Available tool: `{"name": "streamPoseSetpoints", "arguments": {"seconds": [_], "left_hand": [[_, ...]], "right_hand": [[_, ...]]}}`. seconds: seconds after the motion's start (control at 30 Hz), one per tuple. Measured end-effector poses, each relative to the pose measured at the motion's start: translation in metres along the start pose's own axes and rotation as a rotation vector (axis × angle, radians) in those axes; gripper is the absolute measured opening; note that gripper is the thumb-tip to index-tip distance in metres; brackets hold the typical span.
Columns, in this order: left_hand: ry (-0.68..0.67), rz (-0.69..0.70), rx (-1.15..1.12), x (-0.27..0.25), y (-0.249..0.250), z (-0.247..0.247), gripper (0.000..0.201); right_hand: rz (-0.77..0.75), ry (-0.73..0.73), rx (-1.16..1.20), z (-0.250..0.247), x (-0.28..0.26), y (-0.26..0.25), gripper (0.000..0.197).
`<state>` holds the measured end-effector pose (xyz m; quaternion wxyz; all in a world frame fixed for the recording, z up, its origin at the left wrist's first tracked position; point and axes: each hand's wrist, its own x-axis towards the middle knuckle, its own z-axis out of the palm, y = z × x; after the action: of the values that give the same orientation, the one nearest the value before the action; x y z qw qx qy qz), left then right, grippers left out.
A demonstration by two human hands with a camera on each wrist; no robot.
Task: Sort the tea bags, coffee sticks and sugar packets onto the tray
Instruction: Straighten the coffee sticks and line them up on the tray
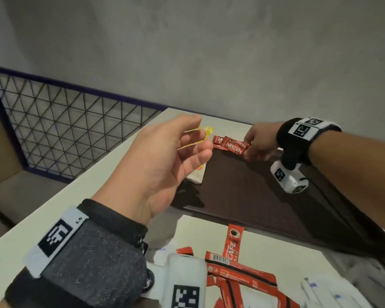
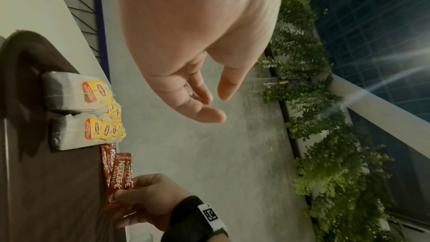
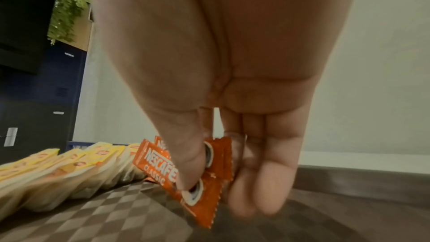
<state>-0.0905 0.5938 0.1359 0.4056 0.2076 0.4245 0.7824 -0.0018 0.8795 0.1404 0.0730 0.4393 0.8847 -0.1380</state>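
A dark brown tray lies on the white table. Several Lipton tea bags with yellow tags lie in rows at the tray's far left corner. Beside them, at the far edge, my right hand pinches red Nescafé coffee sticks between thumb and fingers, their lower ends at the tray surface. My left hand hovers above the tea bags with fingers loosely curled and nothing in it. It hides most of the tea bags in the head view.
Loose red coffee sticks and white sugar packets lie on the table in front of the tray. A wire-mesh railing runs along the table's left side, a grey wall behind. A cardboard box stands far left.
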Motion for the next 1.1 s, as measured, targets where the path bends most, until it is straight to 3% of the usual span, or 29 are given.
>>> {"name": "streamPoseSetpoints", "arguments": {"seconds": [0.23,0.47,0.8,1.1], "left_hand": [[-0.019,-0.002,-0.002,0.001,-0.001,-0.001,0.012],[-0.012,0.005,0.008,0.001,-0.003,-0.001,0.011],[-0.015,0.014,0.017,0.000,-0.003,0.001,0.014],[-0.004,0.020,0.034,-0.001,-0.003,0.003,0.013]], "right_hand": [[0.032,-0.093,0.081,0.006,0.016,-0.014,0.031],[0.034,-0.066,0.156,0.008,0.019,-0.014,0.033],[0.043,0.001,0.258,0.010,0.023,-0.005,0.015],[0.056,0.065,0.236,0.013,0.027,-0.004,0.019]]}}
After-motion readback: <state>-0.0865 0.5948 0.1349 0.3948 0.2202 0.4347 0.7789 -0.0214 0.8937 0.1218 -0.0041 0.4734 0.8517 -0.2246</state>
